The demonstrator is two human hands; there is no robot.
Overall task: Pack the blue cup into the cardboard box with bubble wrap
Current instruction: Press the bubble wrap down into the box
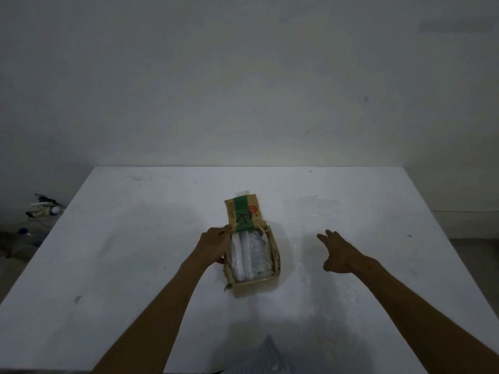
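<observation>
Cardboard box [256, 286], bubble wrap [248, 255] inside, gripped at its left wall by left hand [214, 245]; right hand [339, 253] spread, apart.

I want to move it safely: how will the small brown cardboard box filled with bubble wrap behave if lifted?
The small brown cardboard box probably feels light, since clear bubble wrap fills it. Its frayed, bent walls suggest it may flex when squeezed. The open green-printed flap would likely swing, so supporting the base seems safer.

Bare forearms [162, 306], pale blue buttoned shirt [266, 357]
</observation>
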